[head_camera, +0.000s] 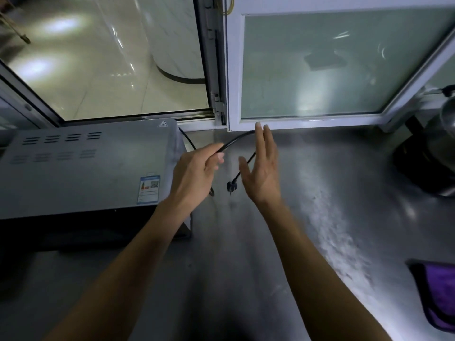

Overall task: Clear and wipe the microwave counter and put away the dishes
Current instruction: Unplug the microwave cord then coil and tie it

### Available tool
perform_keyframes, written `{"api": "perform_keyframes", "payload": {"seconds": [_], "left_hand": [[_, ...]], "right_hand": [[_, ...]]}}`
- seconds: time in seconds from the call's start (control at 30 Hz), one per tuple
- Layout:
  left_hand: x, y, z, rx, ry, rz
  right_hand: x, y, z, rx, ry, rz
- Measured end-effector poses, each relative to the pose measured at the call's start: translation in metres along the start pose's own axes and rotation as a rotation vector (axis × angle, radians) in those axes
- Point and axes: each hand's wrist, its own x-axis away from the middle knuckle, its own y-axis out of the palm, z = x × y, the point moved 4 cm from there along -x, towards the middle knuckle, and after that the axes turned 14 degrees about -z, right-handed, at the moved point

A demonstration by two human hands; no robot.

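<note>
A grey microwave [81, 168] stands on the steel counter [246, 254] at the left. Its black power cord [236, 140] loops up in the air beside it, and the plug [232, 186] dangles at the cord's end. My left hand [194, 175] pinches the cord near its top. My right hand [262, 168] is held upright with straight fingers just right of the loop; the cord passes behind its fingers, and contact is unclear. A purple cloth [440, 289] lies at the counter's right edge.
A window with a white frame [234, 70] runs along the back of the counter. A dark appliance base with a metal pot [428, 156] stands at the far right. A pale wet streak [337, 232] crosses the counter on the right.
</note>
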Motion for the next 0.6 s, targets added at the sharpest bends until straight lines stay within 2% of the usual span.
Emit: {"api": "perform_keyframes", "payload": {"seconds": [0.17, 0.33, 0.47, 0.6], "left_hand": [[0.004, -0.005, -0.001, 0.008, 0.037, -0.065], [0.016, 0.005, -0.013, -0.021, 0.007, -0.123], [0.025, 0.014, -0.026, -0.069, -0.041, -0.170], [0.024, 0.013, -0.027, -0.046, -0.058, -0.125]], "right_hand": [[-0.010, -0.012, -0.002, 0.087, -0.035, 0.184], [-0.015, -0.014, 0.002, 0.174, -0.051, 0.100], [-0.011, -0.018, 0.007, 0.100, 0.004, 0.155], [-0.010, -0.022, 0.008, 0.042, 0.043, 0.163]]}}
